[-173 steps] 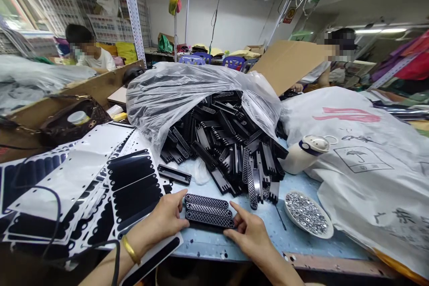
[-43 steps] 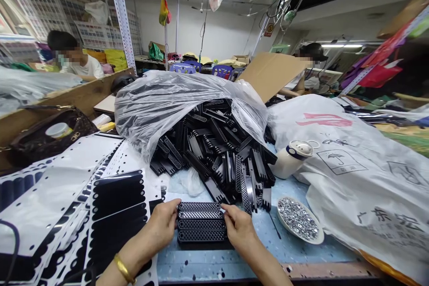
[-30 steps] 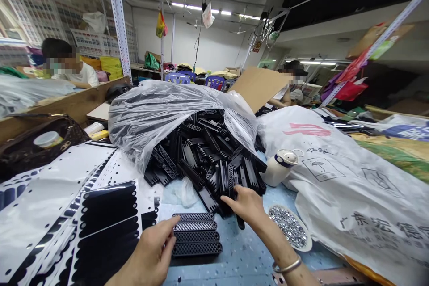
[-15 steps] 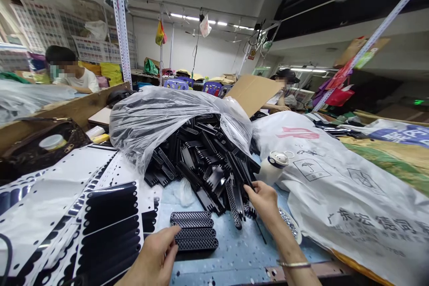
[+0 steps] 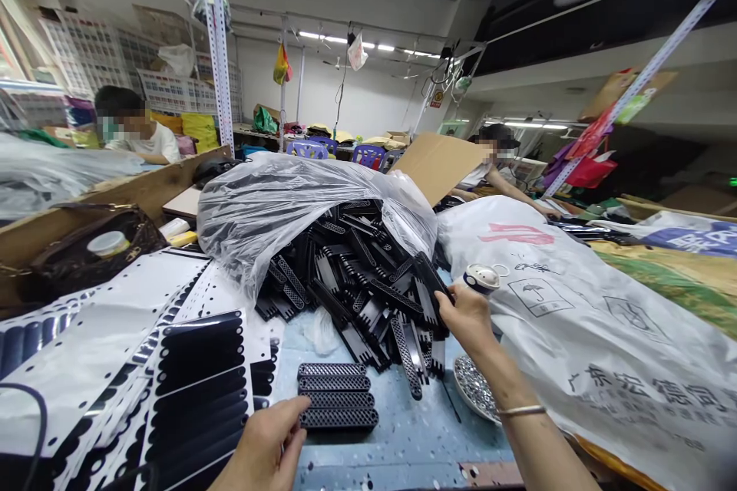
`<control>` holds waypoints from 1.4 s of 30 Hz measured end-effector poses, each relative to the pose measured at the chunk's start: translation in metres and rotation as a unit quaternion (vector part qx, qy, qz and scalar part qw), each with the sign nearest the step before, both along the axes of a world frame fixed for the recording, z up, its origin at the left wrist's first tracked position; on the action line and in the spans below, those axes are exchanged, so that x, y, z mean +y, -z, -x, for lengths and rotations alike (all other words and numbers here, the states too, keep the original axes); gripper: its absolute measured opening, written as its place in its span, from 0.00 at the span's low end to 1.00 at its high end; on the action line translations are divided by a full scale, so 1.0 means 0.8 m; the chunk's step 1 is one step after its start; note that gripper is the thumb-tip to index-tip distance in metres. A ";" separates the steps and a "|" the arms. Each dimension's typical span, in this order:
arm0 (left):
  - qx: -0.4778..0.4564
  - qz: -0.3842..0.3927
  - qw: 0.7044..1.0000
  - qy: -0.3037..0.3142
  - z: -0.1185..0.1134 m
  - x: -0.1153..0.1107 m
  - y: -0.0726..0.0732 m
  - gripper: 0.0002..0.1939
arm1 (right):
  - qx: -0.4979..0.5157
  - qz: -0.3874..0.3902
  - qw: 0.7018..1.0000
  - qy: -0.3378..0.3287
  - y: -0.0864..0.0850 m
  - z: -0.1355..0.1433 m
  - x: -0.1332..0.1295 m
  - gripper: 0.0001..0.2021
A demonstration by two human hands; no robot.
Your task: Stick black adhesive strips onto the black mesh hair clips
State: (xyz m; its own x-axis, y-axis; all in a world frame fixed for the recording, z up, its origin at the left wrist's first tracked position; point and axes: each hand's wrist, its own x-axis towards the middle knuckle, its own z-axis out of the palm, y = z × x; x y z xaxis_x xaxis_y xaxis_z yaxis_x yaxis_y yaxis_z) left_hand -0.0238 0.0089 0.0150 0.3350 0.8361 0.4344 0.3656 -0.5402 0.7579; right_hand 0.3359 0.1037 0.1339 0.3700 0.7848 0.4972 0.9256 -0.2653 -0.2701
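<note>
My left hand rests on the table, fingers half bent and a little apart. Its index fingertip touches the left end of a row of black perforated plastic strips, laid side by side. My right hand pinches a black plastic piece at the right edge of the heap, and its lower end is hidden by the fingers. The heap of loose black plastic pieces, some with comb-like teeth, spills from a clear plastic bag. A bowl of small shiny metal parts sits beneath my right forearm.
Black scalloped sheets on white backing lie at left, near a brown bag. A white bottle stands behind my right hand. A large white printed sack fills the right. Two people work further back.
My right hand has moved up and slightly right with a black plastic piece now raised in it. The bowl shows more. A far co-worker's arm now reaches right.
</note>
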 end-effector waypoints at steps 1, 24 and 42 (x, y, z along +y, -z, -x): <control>0.001 0.000 1.000 0.003 0.001 -0.001 -0.003 0.17 | 0.004 -0.007 1.000 -0.021 0.001 0.008 -0.010 0.10; 0.128 0.020 0.991 -0.016 0.000 -0.021 0.019 0.14 | 0.106 -0.015 0.945 -0.310 0.175 0.123 -0.179 0.05; 0.107 0.176 0.978 -0.017 -0.002 0.005 0.004 0.25 | 0.131 0.218 0.928 -0.271 0.145 0.132 -0.162 0.06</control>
State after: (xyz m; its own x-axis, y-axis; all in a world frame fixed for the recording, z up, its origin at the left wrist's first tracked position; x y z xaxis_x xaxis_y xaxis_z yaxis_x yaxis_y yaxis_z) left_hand -0.0225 0.0132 0.0116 0.3565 0.9334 0.0410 0.5494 -0.2450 0.7988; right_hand 0.2299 -0.0258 0.0175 -0.0741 0.9966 0.0371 0.8728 0.0828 -0.4810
